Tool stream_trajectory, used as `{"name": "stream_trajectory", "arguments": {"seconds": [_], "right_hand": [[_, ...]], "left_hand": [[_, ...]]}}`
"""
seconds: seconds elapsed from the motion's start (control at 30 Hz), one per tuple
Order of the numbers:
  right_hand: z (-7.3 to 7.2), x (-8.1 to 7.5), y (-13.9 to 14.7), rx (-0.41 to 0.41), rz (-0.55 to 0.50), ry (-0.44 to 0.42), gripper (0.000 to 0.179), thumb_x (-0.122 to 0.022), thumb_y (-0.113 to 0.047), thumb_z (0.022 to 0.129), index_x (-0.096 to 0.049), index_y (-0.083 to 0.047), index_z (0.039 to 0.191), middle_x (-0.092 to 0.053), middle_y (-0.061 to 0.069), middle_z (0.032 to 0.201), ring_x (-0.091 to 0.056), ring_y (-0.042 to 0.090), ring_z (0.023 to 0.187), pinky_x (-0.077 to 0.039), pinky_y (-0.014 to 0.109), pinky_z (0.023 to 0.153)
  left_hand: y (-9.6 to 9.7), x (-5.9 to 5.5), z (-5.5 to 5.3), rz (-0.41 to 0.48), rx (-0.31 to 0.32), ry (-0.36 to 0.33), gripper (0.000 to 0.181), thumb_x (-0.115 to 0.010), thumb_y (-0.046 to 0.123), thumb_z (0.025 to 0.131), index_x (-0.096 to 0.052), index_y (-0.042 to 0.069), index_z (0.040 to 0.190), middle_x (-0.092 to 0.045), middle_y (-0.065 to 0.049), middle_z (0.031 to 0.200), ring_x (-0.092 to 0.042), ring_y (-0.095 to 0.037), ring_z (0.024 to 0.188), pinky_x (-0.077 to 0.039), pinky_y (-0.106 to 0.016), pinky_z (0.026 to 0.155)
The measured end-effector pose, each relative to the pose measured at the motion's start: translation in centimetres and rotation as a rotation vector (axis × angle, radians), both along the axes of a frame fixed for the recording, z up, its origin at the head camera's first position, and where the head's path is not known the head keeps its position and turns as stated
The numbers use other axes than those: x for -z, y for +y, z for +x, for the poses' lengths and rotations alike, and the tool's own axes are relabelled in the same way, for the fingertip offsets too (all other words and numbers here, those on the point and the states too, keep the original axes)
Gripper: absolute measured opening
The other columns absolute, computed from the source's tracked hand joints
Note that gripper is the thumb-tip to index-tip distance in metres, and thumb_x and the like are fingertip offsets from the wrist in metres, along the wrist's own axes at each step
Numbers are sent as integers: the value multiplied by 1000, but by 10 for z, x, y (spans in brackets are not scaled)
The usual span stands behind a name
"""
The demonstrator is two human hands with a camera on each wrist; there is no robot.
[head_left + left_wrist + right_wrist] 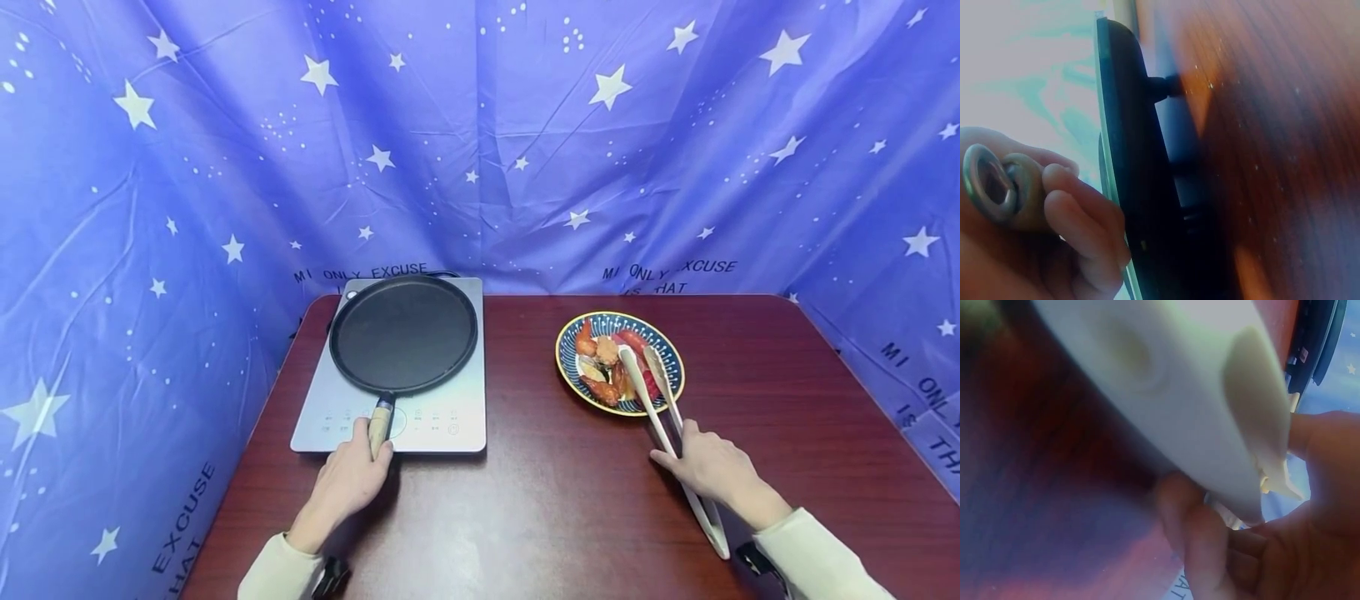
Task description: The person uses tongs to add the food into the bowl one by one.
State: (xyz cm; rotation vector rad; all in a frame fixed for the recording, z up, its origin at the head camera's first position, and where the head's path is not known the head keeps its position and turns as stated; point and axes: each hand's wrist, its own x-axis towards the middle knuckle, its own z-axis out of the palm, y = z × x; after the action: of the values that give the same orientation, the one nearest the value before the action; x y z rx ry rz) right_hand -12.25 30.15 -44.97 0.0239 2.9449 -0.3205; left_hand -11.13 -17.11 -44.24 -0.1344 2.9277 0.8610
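Observation:
A flat black frying pan (405,333) rests on a silver induction cooktop (465,417) at the left of the table. My left hand (348,475) grips the pan's wooden handle (381,425); in the left wrist view the fingers curl round the handle's end with its metal ring (990,184). My right hand (716,467) holds pale tongs (652,408) part-way along their arms. Their tips reach over a blue patterned plate (573,387) with a yellow rim, among several pieces of food (606,352). Whether the tips pinch a piece, I cannot tell.
The dark red wooden table (525,517) runs between the cooktop and the plate and on toward the right. A blue curtain (480,150) with white stars hangs behind the table and down both sides, close to its back edge.

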Motion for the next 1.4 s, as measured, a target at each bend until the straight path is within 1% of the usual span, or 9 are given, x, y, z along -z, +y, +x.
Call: {"name": "stream_trajectory", "arguments": {"seconds": [0.27, 0.43, 0.57, 0.73, 0.9, 1.1, 1.17, 1.27, 1.4], "right_hand": [[4, 1, 2, 29, -27, 9, 54, -61, -44, 86, -41, 7, 88, -51, 15, 63, -55, 32, 56, -42, 47, 49], [7, -1, 5, 34, -87, 65, 41, -57, -29, 90, -36, 5, 86, -50, 16, 61, -54, 34, 55, -41, 49, 50], [8, -1, 10, 26, -141, 139, 36, -55, -25, 93, -34, 4, 86, -48, 15, 60, -53, 35, 53, -40, 49, 50], [8, 0, 19, -9, -138, 254, 38, -55, -31, 95, -39, 3, 98, -50, 14, 60, -54, 36, 52, -37, 48, 44], [6, -3, 28, -7, -101, 315, 41, -52, -38, 96, -42, -1, 111, -53, 14, 64, -56, 40, 55, -36, 50, 42], [3, -13, 40, 9, -80, 322, 45, -50, -39, 96, -43, 2, 113, -55, 19, 66, -56, 45, 57, -37, 52, 43], [1, -19, 43, 20, -69, 301, 46, -48, -39, 97, -43, 4, 112, -55, 22, 68, -55, 47, 59, -37, 54, 45], [-3, -28, 46, 25, -45, 271, 44, -48, -37, 97, -45, 6, 106, -54, 23, 70, -55, 48, 62, -38, 55, 47], [-8, -37, 46, 1, -8, 237, 40, -50, -35, 96, -48, 5, 99, -53, 23, 69, -55, 48, 63, -39, 55, 47]], "left_hand": [[2, 1, 0, -7, 1, 8, 38, -51, 28, 91, -41, 1, 116, -48, -7, 64, -49, -23, 55, -36, -38, 47], [1, 1, 0, -3, 1, 5, 41, -51, 28, 91, -40, 1, 119, -48, -8, 64, -49, -23, 55, -37, -38, 48], [0, -1, 0, 0, -5, 0, 41, -51, 28, 91, -40, 0, 120, -48, -8, 65, -49, -23, 56, -37, -38, 49], [0, -2, 1, 7, -7, -5, 42, -51, 27, 91, -40, 0, 121, -48, -8, 64, -48, -23, 56, -36, -37, 49], [0, -1, 1, 11, -7, -5, 38, -51, 27, 91, -40, 1, 118, -47, -7, 63, -47, -22, 54, -35, -36, 47], [0, 1, 1, 9, 3, 8, 34, -51, 27, 91, -41, 2, 112, -46, -7, 62, -46, -22, 53, -35, -36, 47], [0, 1, 1, 9, 6, 10, 34, -51, 27, 91, -41, 2, 112, -46, -7, 62, -47, -22, 53, -35, -36, 47], [0, 1, 1, 7, 10, 11, 36, -51, 27, 91, -41, 1, 114, -46, -7, 62, -47, -22, 54, -36, -37, 47], [0, 2, 1, 11, 11, 10, 38, -51, 27, 91, -40, 0, 117, -47, -8, 63, -48, -22, 54, -36, -37, 48]]}}
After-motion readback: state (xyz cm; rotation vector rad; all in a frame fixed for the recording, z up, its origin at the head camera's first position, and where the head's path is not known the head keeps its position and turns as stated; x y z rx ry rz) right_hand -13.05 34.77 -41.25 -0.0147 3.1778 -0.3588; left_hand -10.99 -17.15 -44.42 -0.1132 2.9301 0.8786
